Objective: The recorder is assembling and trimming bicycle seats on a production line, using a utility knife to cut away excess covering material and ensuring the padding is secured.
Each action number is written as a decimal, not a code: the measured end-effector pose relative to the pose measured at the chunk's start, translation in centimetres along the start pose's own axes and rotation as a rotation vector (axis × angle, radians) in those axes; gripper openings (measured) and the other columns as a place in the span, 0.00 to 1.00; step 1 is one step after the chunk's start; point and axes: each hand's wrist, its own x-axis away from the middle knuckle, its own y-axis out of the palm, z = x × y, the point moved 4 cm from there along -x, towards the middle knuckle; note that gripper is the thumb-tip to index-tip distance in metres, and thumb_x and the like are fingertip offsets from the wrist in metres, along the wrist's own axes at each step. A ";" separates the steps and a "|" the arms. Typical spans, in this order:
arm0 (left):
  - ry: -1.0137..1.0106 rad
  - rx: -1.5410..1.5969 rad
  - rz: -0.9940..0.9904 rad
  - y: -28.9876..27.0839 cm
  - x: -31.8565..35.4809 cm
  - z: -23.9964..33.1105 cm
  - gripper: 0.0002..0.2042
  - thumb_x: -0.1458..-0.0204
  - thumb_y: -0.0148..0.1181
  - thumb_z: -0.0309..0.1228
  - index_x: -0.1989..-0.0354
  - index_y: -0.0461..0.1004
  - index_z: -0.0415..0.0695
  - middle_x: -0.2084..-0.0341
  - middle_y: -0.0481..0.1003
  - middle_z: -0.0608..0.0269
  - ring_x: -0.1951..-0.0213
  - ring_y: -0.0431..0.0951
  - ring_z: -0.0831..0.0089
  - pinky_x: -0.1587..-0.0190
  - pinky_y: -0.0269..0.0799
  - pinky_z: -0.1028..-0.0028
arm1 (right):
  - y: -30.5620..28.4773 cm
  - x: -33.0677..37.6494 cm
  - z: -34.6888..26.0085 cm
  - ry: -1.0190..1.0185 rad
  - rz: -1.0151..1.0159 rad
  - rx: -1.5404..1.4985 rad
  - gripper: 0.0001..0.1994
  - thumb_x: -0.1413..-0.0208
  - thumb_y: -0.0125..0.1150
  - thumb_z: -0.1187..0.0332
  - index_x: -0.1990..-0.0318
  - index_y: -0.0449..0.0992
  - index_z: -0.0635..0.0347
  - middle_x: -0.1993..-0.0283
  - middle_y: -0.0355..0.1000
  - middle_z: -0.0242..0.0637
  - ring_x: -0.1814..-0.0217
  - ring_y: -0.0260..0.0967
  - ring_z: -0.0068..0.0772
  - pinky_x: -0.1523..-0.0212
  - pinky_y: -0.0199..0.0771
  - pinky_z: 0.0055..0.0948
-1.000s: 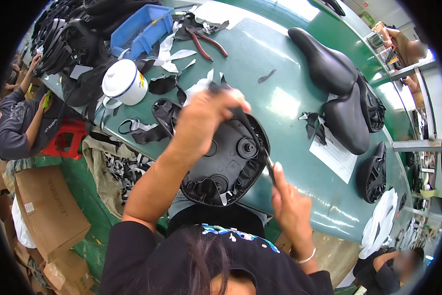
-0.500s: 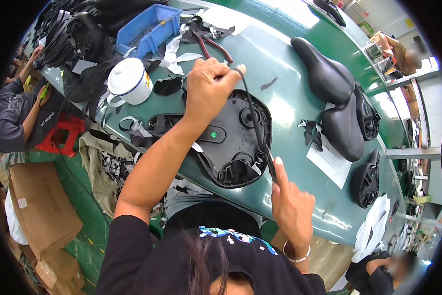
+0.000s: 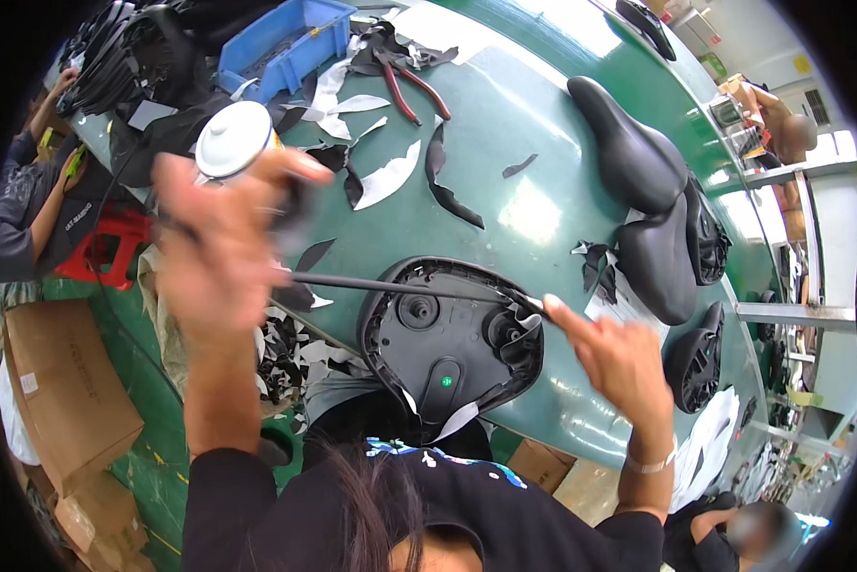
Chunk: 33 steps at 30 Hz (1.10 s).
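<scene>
A black bike saddle [image 3: 414, 340] lies underside up at the table's near edge, its narrow end toward me. A thin black strip [image 3: 352, 282] stretches taut across it from the right rim to my left hand. My left hand [image 3: 214, 253], smeared by motion, is left of the saddle in front of the white lidded mug [image 3: 233, 139] and grips the strip's end. My right hand [image 3: 614, 357] is closed at the saddle's right rim, thumb and finger by the strip's other end. Whatever lies inside its fingers is mostly hidden.
Red-handled pliers [image 3: 411, 91] and black and white scraps [image 3: 390, 176] lie beyond the saddle. A blue bin [image 3: 285, 52] stands at far left. Finished-looking black saddles [image 3: 629, 153] sit at right, near a white bundle [image 3: 705, 448]. Cardboard boxes [image 3: 71, 391] stand on the floor.
The saddle has turned, its narrow end swinging from the left toward me. My left hand has swept left and nearer with the strip; my right hand has moved right and slightly away from me.
</scene>
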 end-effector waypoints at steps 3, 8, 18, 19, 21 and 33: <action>-0.149 0.489 0.178 -3.1 -2.4 2.4 0.30 0.36 0.34 0.48 0.89 0.63 0.43 0.72 0.73 0.56 0.55 0.69 0.61 0.51 0.65 0.66 | 0.9 4.2 -3.1 0.157 0.024 -0.063 0.28 0.51 0.58 0.69 0.39 0.67 0.38 0.85 0.59 0.34 0.85 0.60 0.37 0.80 0.58 0.36; -0.298 -0.903 -0.830 5.1 -3.5 -9.2 0.14 0.51 0.61 0.39 0.73 0.74 0.37 0.65 0.73 0.51 0.62 0.72 0.62 0.56 0.67 0.65 | -0.3 2.4 -2.5 0.213 0.022 -0.036 0.27 0.51 0.58 0.69 0.40 0.67 0.40 0.84 0.63 0.35 0.84 0.62 0.39 0.79 0.59 0.36; -0.621 0.149 0.128 5.4 -5.1 -12.5 0.14 0.41 0.50 0.40 0.69 0.69 0.40 0.84 0.66 0.65 0.84 0.63 0.77 0.77 0.64 0.75 | 1.8 5.9 -4.7 0.271 0.061 -0.324 0.30 0.48 0.57 0.68 0.35 0.60 0.45 0.79 0.69 0.37 0.85 0.64 0.42 0.82 0.60 0.38; -0.450 0.138 0.313 4.9 -5.6 -10.9 0.13 0.41 0.50 0.39 0.71 0.69 0.40 0.85 0.65 0.65 0.85 0.61 0.78 0.78 0.62 0.75 | 2.2 6.7 -5.8 0.288 0.054 -0.324 0.30 0.48 0.57 0.68 0.35 0.60 0.45 0.79 0.69 0.37 0.85 0.64 0.42 0.82 0.60 0.38; -0.049 0.011 0.685 3.9 -6.2 -6.6 0.13 0.41 0.49 0.37 0.73 0.69 0.42 0.85 0.64 0.66 0.84 0.59 0.78 0.78 0.60 0.75 | 3.1 8.1 -6.7 0.488 0.083 -0.639 0.28 0.47 0.57 0.70 0.37 0.61 0.51 0.74 0.74 0.41 0.81 0.68 0.44 0.78 0.67 0.38; -0.735 -0.770 -0.312 -0.1 -1.4 -13.4 0.17 0.46 0.58 0.43 0.62 0.76 0.39 0.71 0.77 0.60 0.65 0.76 0.74 0.58 0.70 0.73 | 3.5 5.2 7.2 0.619 0.993 -1.363 0.17 0.50 0.61 0.74 0.53 0.67 0.65 0.64 0.69 0.34 0.65 0.66 0.21 0.64 0.67 0.20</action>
